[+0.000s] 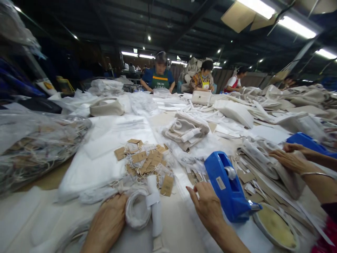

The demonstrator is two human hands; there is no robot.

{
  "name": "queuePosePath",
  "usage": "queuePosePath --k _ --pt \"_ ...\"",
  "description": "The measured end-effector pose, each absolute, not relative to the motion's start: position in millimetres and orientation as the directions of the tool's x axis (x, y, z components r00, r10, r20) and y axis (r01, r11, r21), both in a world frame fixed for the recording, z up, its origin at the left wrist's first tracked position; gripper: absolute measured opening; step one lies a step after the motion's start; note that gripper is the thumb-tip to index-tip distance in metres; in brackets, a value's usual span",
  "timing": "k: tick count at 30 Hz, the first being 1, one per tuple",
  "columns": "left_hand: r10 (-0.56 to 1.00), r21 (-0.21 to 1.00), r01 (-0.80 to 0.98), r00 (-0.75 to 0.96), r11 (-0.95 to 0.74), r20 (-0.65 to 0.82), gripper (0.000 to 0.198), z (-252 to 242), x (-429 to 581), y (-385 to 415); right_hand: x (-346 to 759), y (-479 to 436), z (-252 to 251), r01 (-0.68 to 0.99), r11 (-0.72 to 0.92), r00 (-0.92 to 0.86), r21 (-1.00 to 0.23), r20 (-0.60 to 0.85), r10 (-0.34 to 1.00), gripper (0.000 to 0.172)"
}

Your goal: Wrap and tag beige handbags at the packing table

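Note:
My left hand is closed at the left side of a coiled strap wrapped in white material; some of its fingertips are hidden. A white-wrapped length of strap runs down from beside the coil, with a bare beige end. My right hand has its fingers curled together, a small whitish bit showing by the thumb, too small to name. It is just left of a blue tape dispenser. Beyond my hands lies a heap of brown paper tags with white strings.
A plastic bag of tags lies left, beside stacked white sheets. A beige bag lies ahead. At right, a co-worker's hands rest on another bag, near a round yellow-topped container. Several people work across the table.

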State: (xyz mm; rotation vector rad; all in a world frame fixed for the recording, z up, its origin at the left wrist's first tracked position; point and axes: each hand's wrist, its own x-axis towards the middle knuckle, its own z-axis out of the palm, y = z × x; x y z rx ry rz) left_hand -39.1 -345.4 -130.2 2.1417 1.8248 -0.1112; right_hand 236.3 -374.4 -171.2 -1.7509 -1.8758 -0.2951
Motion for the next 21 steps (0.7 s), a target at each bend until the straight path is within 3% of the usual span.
queuePosePath --k 2,6,9,16,18,21 --pt "0.952 0.237 0.962 0.19 -0.132 -0.241 0.036 -134.1 -41.3 -346.9 218.7 -345.7 -180.3 0.974 0.122 -0.02 -0.189 0.467 0.884 0.008" --pt "0.962 0.305 0.944 0.188 -0.122 -0.198 0.034 -140.6 -44.0 -349.7 205.7 -324.2 -194.7 0.96 0.138 -0.029 -0.242 0.406 0.914 0.011" --pt "0.966 0.31 0.945 0.174 -0.109 -0.193 0.033 -141.7 -43.5 -350.0 206.9 -322.3 -196.0 0.93 0.104 0.025 -0.352 0.343 0.939 0.021" --pt "0.968 0.265 0.958 0.16 -0.106 -0.192 0.034 -136.1 -42.5 -350.4 225.8 -332.0 -164.3 0.736 -0.08 0.226 -0.672 0.132 0.965 0.02" --pt "0.967 0.263 0.958 0.166 -0.111 -0.195 0.035 -134.6 -42.7 -350.5 228.7 -353.1 -160.2 0.625 -0.102 0.225 -0.774 0.054 0.973 0.018" --pt "0.965 0.27 0.955 0.176 -0.12 -0.193 0.034 -134.2 -43.1 -350.0 226.3 -389.2 -165.2 0.281 -0.26 0.144 -0.924 -0.228 0.963 0.019"
